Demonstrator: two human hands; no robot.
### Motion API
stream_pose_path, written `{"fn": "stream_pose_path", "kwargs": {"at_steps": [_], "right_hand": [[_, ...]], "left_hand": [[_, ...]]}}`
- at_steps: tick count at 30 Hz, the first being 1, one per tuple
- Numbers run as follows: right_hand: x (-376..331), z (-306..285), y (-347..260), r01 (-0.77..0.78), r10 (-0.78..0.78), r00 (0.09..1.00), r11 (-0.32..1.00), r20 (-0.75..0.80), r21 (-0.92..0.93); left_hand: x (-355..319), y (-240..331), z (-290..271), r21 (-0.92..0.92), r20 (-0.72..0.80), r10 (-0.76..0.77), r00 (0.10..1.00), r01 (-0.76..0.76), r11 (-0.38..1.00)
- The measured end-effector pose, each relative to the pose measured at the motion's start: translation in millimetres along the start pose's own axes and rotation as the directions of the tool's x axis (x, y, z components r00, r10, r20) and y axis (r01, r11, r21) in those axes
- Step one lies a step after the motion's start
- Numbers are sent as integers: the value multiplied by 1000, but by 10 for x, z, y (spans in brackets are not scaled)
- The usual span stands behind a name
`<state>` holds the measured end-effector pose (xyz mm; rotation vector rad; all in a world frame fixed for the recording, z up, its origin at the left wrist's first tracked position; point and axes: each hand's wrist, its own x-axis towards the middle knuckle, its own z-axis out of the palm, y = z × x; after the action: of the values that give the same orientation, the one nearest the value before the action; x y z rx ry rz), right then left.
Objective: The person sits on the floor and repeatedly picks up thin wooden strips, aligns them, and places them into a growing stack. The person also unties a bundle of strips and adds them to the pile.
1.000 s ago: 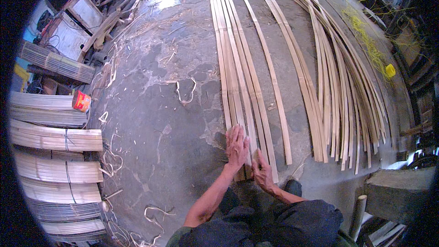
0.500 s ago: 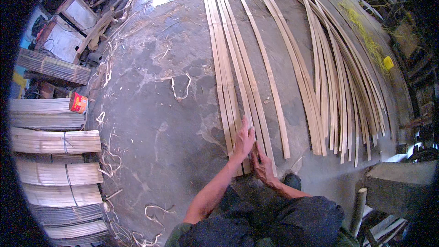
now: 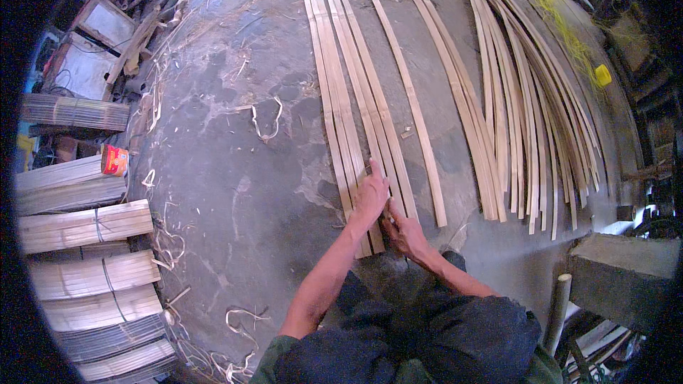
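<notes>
Long pale strips that look like split bamboo (image 3: 343,110) lie side by side on the floor, running from my feet to the far edge. My left hand (image 3: 371,198) is over the near part of the middle strips, its index finger stretched along one and the other fingers curled onto it. Just right of it and nearer to me, my right hand (image 3: 405,236) is closed at the near ends of the strips. Its fingertips are partly hidden, so what they hold cannot be made out. A dark narrow bit shows between the two hands.
More strips (image 3: 455,92) lie to the right, fanning into a large overlapping pile (image 3: 530,121). Tied bundles of short slats (image 3: 92,270) are stacked along the left, with a red tin (image 3: 114,161) on one. A concrete block (image 3: 622,270) and upright pole (image 3: 559,313) stand at the right.
The view has shifted slightly. My hands stay close together at the near strip ends; my right fingers, more stretched before, are now more curled. The near ends of the middle strips show more.
</notes>
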<state>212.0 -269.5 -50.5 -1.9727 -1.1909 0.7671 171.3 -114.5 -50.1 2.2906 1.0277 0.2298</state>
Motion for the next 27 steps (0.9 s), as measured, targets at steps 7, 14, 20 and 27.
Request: {"fn": "stream_pose_path", "kwargs": {"at_steps": [7,14,20,27], "right_hand": [[76,-319,-424,-187,286,930,909,229,-373],[-7,-361,-249,119,-144,989,877,-18,-465],[-45,-185,42,162,-174,984,813,32,-559],[-23,-179,-8,156,-153,987,816,53,-557]], "left_hand": [[50,59,-170,201,147,-106,984,75,977],[11,-16,-99,235,111,-50,993,22,972],[-12,218,-310,177,144,-73,987,47,983],[577,-77,21,365,-139,136,981,-77,928]]}}
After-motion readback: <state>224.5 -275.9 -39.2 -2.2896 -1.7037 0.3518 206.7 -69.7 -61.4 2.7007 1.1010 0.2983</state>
